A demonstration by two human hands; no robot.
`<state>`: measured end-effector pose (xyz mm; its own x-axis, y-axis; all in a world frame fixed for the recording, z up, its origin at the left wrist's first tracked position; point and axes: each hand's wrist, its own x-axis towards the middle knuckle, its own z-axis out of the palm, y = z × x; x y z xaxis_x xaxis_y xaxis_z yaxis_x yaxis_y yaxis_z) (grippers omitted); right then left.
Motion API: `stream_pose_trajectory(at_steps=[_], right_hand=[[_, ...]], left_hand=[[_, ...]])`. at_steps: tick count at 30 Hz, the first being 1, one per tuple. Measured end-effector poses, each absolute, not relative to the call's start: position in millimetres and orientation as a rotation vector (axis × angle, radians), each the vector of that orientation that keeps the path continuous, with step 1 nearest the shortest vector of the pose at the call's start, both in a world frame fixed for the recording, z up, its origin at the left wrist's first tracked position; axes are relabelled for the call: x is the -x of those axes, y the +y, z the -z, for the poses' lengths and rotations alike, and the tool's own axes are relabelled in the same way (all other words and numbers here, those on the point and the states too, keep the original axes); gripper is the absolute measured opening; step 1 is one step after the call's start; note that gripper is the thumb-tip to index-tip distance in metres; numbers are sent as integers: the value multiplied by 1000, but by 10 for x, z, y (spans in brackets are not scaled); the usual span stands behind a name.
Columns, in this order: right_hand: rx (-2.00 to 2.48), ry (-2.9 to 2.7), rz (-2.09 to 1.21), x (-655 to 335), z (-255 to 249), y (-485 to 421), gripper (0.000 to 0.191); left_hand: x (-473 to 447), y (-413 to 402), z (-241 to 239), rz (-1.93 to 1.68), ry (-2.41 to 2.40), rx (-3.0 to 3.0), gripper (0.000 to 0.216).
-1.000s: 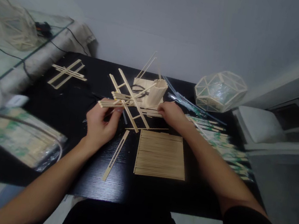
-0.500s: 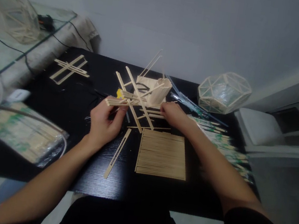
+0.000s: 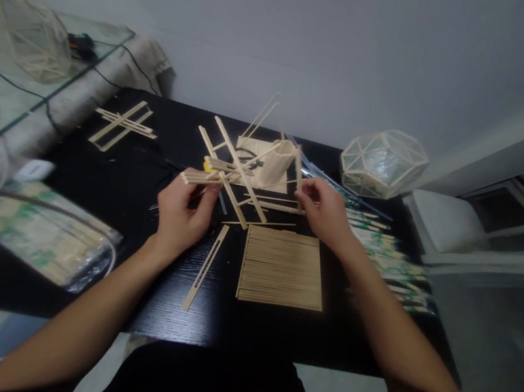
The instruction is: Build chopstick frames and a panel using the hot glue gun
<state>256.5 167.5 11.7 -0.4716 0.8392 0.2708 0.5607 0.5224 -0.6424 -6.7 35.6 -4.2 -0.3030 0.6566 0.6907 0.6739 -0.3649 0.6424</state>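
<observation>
My left hand (image 3: 185, 210) is closed around one end of a crossed frame of glued wooden sticks (image 3: 240, 173), which is held tilted above the table. My right hand (image 3: 323, 209) pinches a short wooden stick (image 3: 299, 170) that points up and away from me, apart from the frame. Just behind the frame stands a pale wooden cup-like holder (image 3: 277, 164) on a flat base. A flat panel of sticks laid side by side (image 3: 284, 269) lies in front of my right hand. One narrow pair of joined sticks (image 3: 205, 268) rests near my left wrist.
Another crossed stick frame (image 3: 124, 124) lies at the back left. Bagged sticks (image 3: 45, 231) are at the left, and green-and-white packs of sticks (image 3: 391, 256) at the right. A faceted stick polyhedron (image 3: 384, 163) stands at the back right of the black table (image 3: 260, 331).
My right hand has moved right and a little towards me from beside the holder, and a short stick now shows in its fingers. My left hand and the frame have barely moved.
</observation>
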Motion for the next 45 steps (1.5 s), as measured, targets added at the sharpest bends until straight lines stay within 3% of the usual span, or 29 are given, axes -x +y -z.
stream_pose_trajectory(at_steps=[3, 8, 25, 45], right_hand=[[993, -1928, -1002, -2604, 2, 1437, 13], [939, -1777, -1091, -2521, 219, 1138, 28], [743, -1932, -928, -2268, 396, 925, 9], [679, -2012, -816, -2240, 438, 909, 6]], left_hand=[[84, 363, 47, 1787, -1809, 1803, 19], [100, 399, 88, 1843, -1867, 1747, 19], [102, 407, 116, 1888, -1885, 1726, 17], [117, 404, 129, 1804, -1946, 1728, 26]])
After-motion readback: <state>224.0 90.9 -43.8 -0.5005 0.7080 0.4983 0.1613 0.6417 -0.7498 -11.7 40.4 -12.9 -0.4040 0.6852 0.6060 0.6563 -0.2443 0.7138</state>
